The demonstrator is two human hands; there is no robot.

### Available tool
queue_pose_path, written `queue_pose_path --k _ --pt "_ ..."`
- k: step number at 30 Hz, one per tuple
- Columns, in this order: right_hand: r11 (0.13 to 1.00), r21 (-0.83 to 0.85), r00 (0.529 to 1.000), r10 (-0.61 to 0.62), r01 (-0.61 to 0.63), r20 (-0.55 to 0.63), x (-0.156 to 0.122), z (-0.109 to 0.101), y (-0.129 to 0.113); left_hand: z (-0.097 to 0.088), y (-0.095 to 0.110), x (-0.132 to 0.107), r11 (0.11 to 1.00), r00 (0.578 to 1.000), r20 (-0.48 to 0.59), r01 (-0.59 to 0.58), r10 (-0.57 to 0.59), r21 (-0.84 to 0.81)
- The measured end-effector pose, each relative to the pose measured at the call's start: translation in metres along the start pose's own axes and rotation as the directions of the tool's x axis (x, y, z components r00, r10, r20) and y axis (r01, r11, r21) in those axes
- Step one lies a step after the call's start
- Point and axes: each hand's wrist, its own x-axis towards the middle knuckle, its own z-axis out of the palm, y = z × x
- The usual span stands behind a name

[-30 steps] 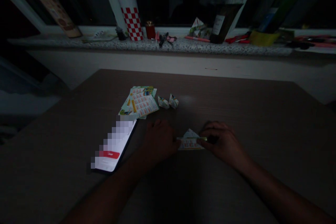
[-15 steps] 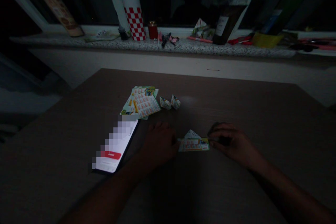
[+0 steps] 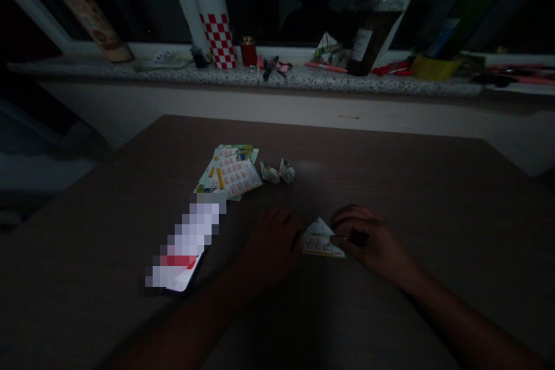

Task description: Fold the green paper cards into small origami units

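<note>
A small printed paper (image 3: pixel 319 238), partly folded with a triangular flap standing up, lies on the brown table (image 3: pixel 390 173) between my hands. My left hand (image 3: pixel 273 243) presses its curled fingers on the paper's left end. My right hand (image 3: pixel 364 237) pinches the paper's right edge with fingertips together. The room is very dark.
A lit phone (image 3: pixel 186 245) lies left of my left arm. A stack of printed sheets (image 3: pixel 229 172) and two small folded paper pieces (image 3: pixel 277 171) lie farther back. The stone sill (image 3: pixel 260 75) holds a checkered bottle (image 3: pixel 214 11), a dark bottle (image 3: pixel 368 29), pens and clutter.
My right hand slid left along the paper, covering more of its right end, then out and back in again. My left hand shifted slightly right. The phone appears moved a little leftward.
</note>
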Motion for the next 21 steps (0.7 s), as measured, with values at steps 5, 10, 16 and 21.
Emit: queue_pose_path --k 5,10,16,21 --pt "0.979 0.167 0.992 0.122 -0.113 -0.039 0.000 -0.003 -0.006 0.002 0.008 0.000 0.997 0.996 -0.065 -0.067 0.069 0.033" --pt "0.809 0.452 0.916 0.400 -0.375 0.043 0.000 -0.006 -0.019 0.005 0.017 -0.002 0.979 0.961 -0.183 -0.199 0.205 0.054" --pt "0.627 0.673 0.905 0.394 -0.392 0.161 -0.003 -0.006 -0.028 0.008 0.018 0.003 0.943 0.882 -0.339 -0.282 0.327 0.176" --pt "0.568 0.737 0.914 0.367 -0.365 0.170 -0.005 -0.003 -0.024 0.008 0.015 0.006 0.919 0.830 -0.396 -0.342 0.394 0.197"
